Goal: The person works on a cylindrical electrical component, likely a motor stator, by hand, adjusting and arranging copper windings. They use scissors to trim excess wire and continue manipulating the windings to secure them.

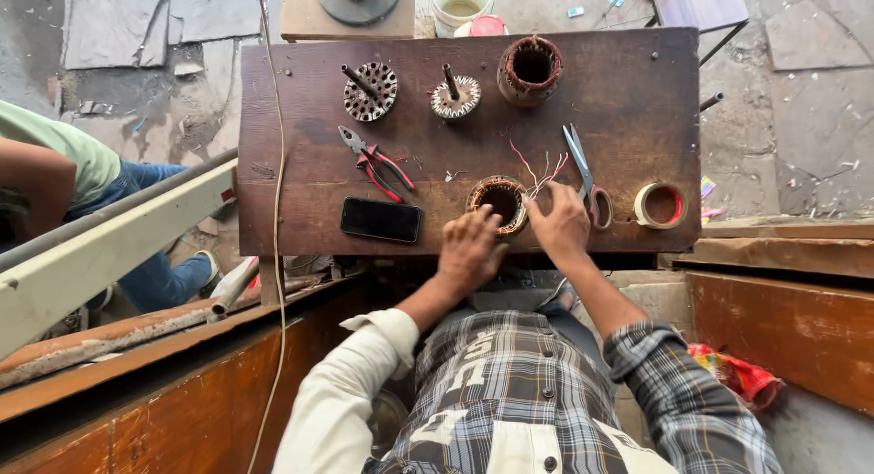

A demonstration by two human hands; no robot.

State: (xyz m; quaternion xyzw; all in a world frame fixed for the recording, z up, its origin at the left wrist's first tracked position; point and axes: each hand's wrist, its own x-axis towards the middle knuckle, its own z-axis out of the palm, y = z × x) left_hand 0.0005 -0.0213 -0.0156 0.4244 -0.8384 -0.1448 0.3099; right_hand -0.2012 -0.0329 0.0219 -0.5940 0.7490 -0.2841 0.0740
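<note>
A small round motor stator with copper windings (498, 199) lies near the front edge of a dark wooden workbench (628, 110). My left hand (469, 248) rests against its near left side with fingers spread. My right hand (562, 221) touches its right side, where thin red and white wires (539, 169) stick out. Whether either hand grips the stator firmly is unclear.
On the bench lie a black phone (381, 219), red-handled pliers (378, 164), scissors (583, 173), a tape roll (660, 205), two rotors (370, 91) (454, 96) and a bigger stator (530, 70). Another person sits at the left (55, 164). A white bucket (460, 2) stands beyond.
</note>
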